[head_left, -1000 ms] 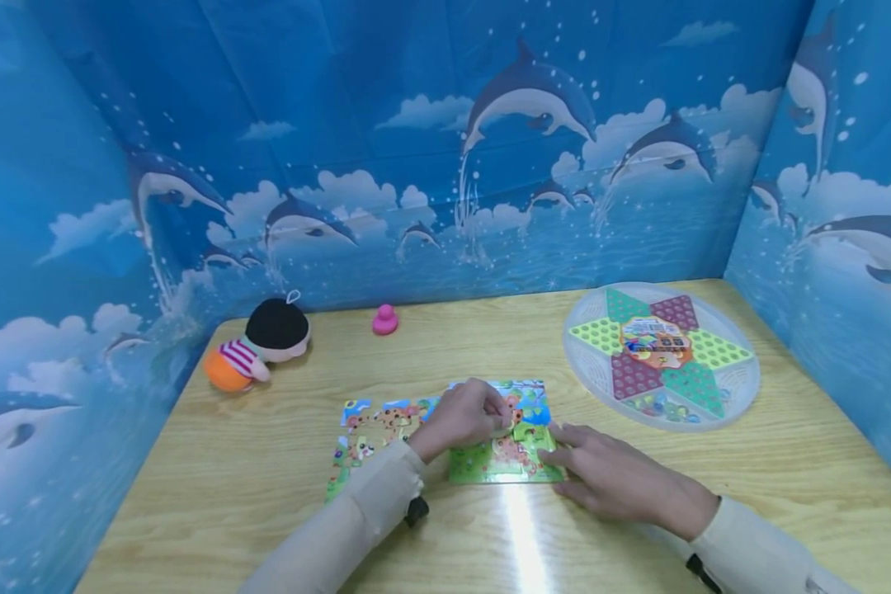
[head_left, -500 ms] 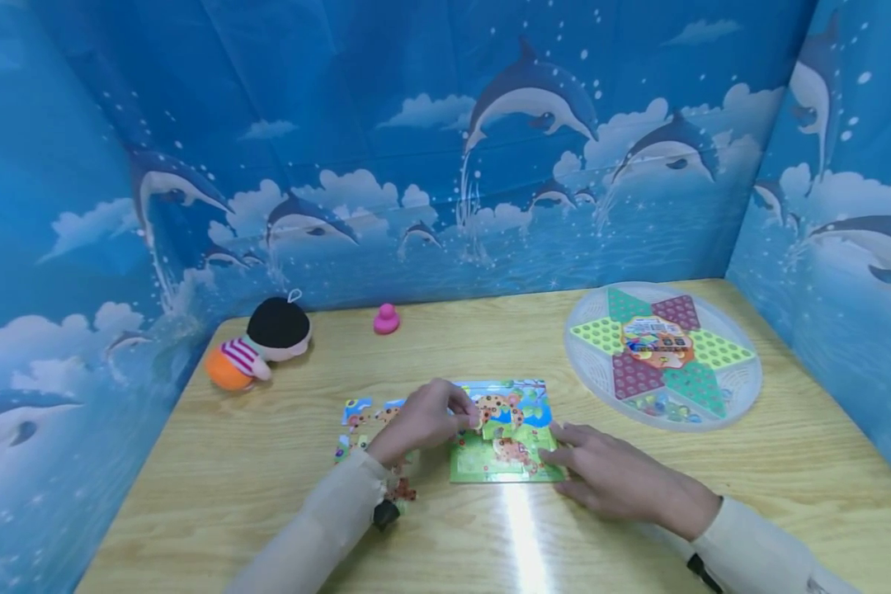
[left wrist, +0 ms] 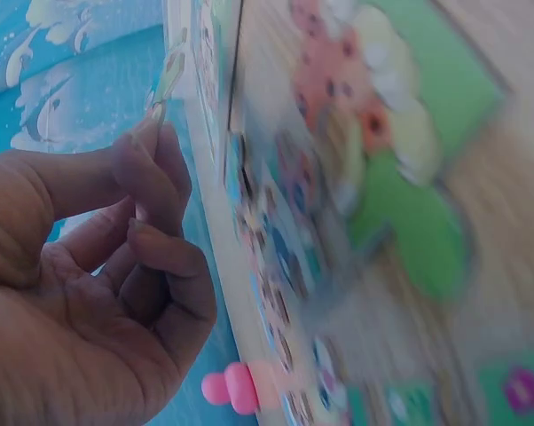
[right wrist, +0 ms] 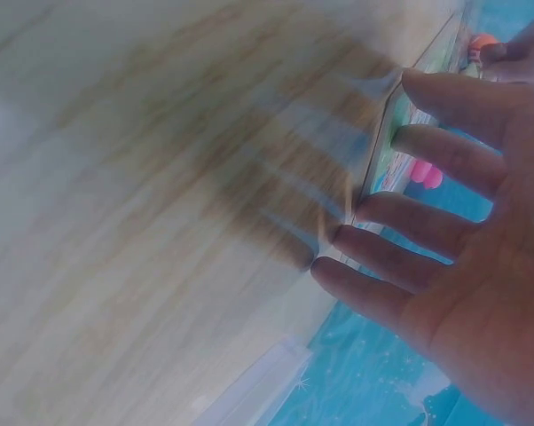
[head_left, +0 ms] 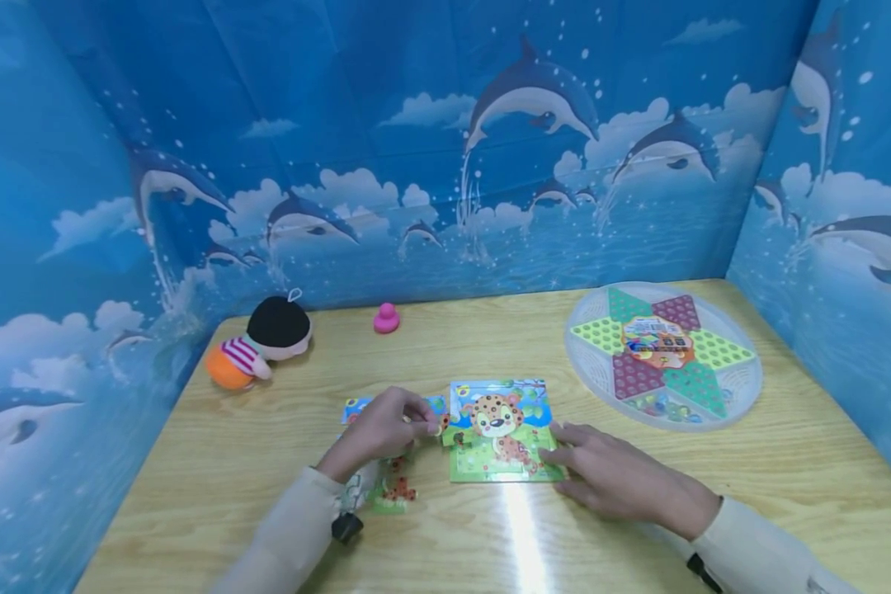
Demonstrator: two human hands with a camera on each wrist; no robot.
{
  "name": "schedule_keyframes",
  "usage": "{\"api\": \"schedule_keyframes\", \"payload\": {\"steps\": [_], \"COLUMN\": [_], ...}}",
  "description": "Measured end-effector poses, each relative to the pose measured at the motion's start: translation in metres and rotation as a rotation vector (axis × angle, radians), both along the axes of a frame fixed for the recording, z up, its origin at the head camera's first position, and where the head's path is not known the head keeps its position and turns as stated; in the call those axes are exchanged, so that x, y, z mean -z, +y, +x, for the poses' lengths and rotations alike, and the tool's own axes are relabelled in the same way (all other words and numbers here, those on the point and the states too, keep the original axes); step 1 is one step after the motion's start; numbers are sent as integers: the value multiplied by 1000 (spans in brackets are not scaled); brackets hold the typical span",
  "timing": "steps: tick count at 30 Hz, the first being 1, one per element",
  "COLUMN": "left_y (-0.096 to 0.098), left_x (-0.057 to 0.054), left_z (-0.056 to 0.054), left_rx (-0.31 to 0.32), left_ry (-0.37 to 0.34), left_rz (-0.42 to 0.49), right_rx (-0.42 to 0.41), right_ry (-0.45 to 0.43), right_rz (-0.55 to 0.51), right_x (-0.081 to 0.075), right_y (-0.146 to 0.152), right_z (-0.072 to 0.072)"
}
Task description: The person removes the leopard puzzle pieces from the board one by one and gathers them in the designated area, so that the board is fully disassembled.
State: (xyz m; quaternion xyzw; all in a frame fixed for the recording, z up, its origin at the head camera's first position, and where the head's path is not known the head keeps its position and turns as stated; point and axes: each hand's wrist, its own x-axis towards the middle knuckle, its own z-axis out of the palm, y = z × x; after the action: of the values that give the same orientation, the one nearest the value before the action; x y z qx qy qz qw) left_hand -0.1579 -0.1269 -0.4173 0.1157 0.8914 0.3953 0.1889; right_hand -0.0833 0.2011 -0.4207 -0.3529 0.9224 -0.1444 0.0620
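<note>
My left hand [head_left: 389,425] pinches a small green puzzle piece [head_left: 458,438] between thumb and finger. In the left wrist view the piece [left wrist: 169,75] shows thin and edge-on at the fingertips. The piece hangs over the left edge of a jigsaw board [head_left: 501,470], whose picture is a spotted leopard cub on grass. My right hand [head_left: 609,474] rests at the board's right edge with fingers spread and fairly straight, also seen as the right hand [right wrist: 462,231] in the right wrist view. Loose puzzle pieces [head_left: 398,492] lie left of the board, partly hidden by my left hand and forearm.
A round Chinese checkers board [head_left: 575,355] with marbles stands at the right. A pink toy [head_left: 386,319] sits at the back, and a plush doll [head_left: 278,330] lies at the back left. Dolphin-printed sheets [head_left: 416,124] surround the wooden table [head_left: 193,495].
My left hand has moved left with the pinched puzzle piece, from over the board's right part to its left edge, uncovering the cub's face. The right hand stays in place.
</note>
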Motion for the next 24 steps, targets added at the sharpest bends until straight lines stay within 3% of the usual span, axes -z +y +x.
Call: {"api": "schedule_keyframes", "payload": {"steps": [12,24], "left_y": [-27,-28], "left_x": [4,7], "left_z": [6,7], "left_rx": [-16,9], "left_ry": [12,71], "left_rz": [-34,-95], "right_rx": [2,6], "right_ry": [-4,3], "right_rz": [-3,-3], "right_x": [0,0], "right_y": [0,-1], "right_z": [0,0]}}
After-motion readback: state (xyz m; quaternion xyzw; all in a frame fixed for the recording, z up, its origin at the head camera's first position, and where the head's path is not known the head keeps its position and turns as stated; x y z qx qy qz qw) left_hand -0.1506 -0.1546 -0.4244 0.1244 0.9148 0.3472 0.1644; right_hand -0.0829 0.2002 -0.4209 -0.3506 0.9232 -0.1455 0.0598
